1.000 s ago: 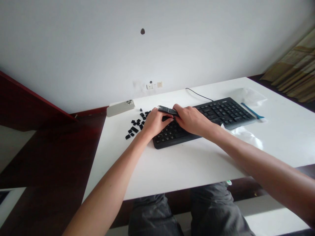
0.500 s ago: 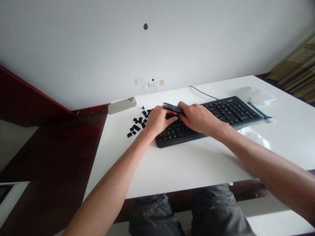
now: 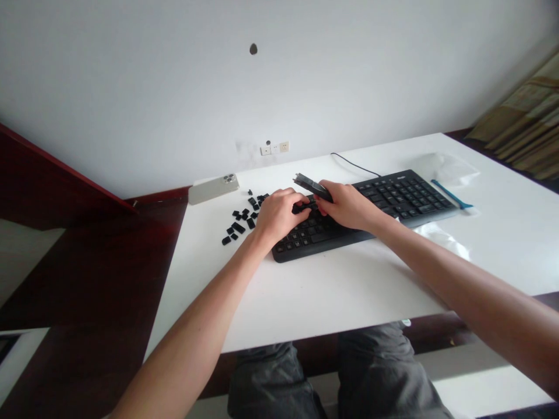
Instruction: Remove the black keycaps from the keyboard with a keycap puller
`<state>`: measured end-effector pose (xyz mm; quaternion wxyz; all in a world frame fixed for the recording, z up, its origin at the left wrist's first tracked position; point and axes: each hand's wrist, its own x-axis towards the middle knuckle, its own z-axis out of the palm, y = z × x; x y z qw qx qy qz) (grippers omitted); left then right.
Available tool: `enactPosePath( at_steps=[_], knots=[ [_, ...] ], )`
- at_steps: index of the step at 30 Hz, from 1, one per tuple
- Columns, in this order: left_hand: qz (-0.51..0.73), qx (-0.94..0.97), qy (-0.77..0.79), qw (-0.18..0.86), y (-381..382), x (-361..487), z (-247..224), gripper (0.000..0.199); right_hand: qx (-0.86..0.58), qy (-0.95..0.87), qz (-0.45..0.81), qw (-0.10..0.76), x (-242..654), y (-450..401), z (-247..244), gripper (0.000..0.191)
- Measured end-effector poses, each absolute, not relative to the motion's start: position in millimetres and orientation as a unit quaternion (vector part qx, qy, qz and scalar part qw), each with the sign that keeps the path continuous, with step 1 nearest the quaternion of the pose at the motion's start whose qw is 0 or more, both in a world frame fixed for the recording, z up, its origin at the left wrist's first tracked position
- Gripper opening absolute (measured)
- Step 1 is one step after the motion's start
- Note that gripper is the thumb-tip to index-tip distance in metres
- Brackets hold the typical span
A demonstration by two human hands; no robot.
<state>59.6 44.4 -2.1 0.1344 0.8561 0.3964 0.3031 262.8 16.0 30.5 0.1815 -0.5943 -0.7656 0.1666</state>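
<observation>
A black keyboard (image 3: pixel 332 233) lies at a slant on the white table, and several keys at its left end look stripped of caps. My right hand (image 3: pixel 347 205) is closed around a black keycap puller (image 3: pixel 313 186), whose pale pronged end points up and left above the keyboard. My left hand (image 3: pixel 279 215) rests over the keyboard's upper left part. Its thumb and fingers are curled toward each other around something dark that I cannot make out. Loose black keycaps (image 3: pixel 238 227) lie scattered just left of my left hand.
A phone (image 3: pixel 213 189) lies face down at the far left. A blue brush-like tool (image 3: pixel 452 194) sits right of the keyboard, near a clear plastic bag (image 3: pixel 449 169) and a crumpled white wrapper (image 3: pixel 443 240). The keyboard cable (image 3: pixel 354 163) runs toward the wall.
My right hand has tilted the keycap puller, so its pronged end stands higher and farther from my left hand. My left hand stays over the keyboard. The whole view has shifted slightly.
</observation>
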Motion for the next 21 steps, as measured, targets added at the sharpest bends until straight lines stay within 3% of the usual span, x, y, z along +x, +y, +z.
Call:
enactPosePath(
  at_steps=[7, 14, 21],
  knots=[
    [0.318, 0.851, 0.38, 0.174, 48, 56, -5, 0.015, -0.576, -0.79, 0.121, 0.17, 259, 14, 34, 0.004],
    [0.321, 0.844, 0.387, 0.187, 48, 56, -3, 0.015, -0.446, -0.853, 0.228, 0.145, 277, 42, 46, 0.004],
    [0.323, 0.847, 0.376, 0.192, 47, 56, -1, 0.017, -0.403, -0.852, 0.311, 0.126, 278, 58, 49, 0.013]
  ],
)
